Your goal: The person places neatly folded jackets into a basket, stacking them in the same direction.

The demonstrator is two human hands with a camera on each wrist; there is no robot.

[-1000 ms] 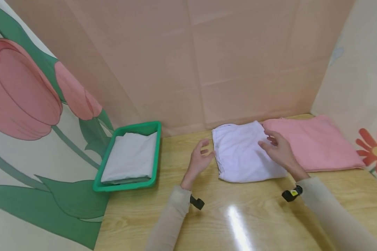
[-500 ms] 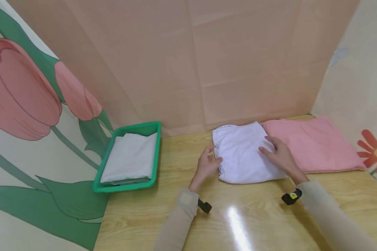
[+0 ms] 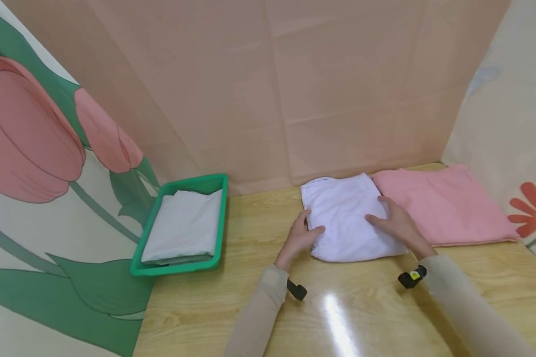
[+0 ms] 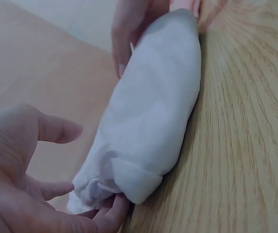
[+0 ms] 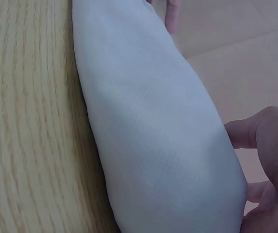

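A folded white cloth, seemingly a garment with a seam, lies on the wooden table. At its left edge is my left hand. In the left wrist view, the lower fingers of that hand reach the cloth's bottom edge while the thumb stays apart above it. My right hand is at the cloth's right side, thumb over the top and fingers near the border with a folded pink cloth. In the right wrist view the white cloth hides part of the right fingers.
A green tray holding a folded pale cloth stands at the left on the wooden table. A beige-pink sheet hangs behind. A wall with painted tulips rises at the left, another wall with a red flower at the right.
My left hand has moved right, from beside the white cloth to its left edge. My right hand has come down slightly onto the cloth's right side. The cloths and tray stay put.
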